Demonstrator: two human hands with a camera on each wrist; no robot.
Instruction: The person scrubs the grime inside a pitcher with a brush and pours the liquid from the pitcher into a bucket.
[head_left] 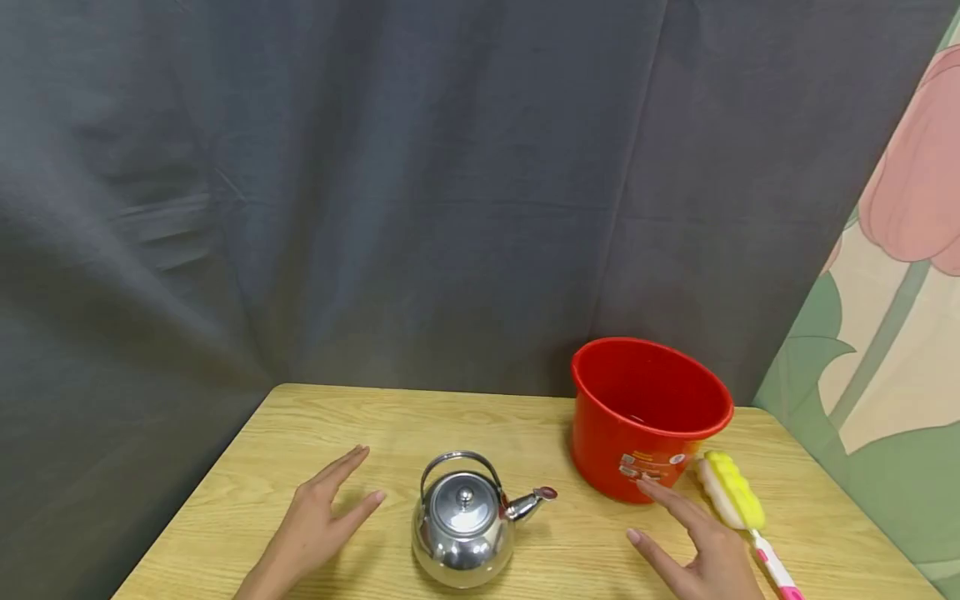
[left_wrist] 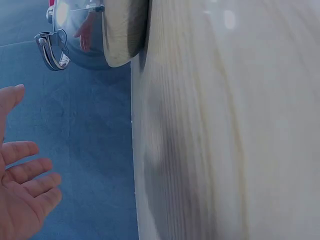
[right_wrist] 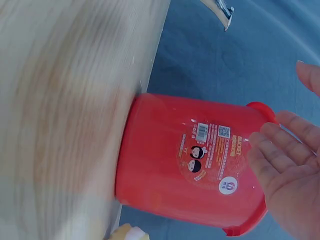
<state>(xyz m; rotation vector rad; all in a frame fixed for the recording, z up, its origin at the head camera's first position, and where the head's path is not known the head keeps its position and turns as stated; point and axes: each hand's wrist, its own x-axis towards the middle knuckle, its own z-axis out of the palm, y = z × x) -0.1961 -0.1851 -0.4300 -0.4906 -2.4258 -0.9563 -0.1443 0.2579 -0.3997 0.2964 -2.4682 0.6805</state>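
In the head view a shiny metal kettle point(head_left: 463, 533) stands on the wooden table, its handle upright and its spout pointing right. My left hand point(head_left: 315, 517) hovers to the left of the kettle with fingers straight, holding nothing. On the other side, my right hand point(head_left: 701, 542) is held out with extended fingers, apart from the kettle and in front of a red bucket point(head_left: 615, 450). The right wrist view shows the bucket's printed label point(right_wrist: 212, 152) near that hand. Beside the right hand lies a brush with a yellow and white sponge head point(head_left: 731, 492) and a white and pink handle.
The wooden table point(head_left: 360, 417) ends at the back against a dark grey curtain point(head_left: 450, 208). A floral curtain point(head_left: 892, 333) hangs along the right side. The bucket occupies the table's back right, with the brush at the right edge.
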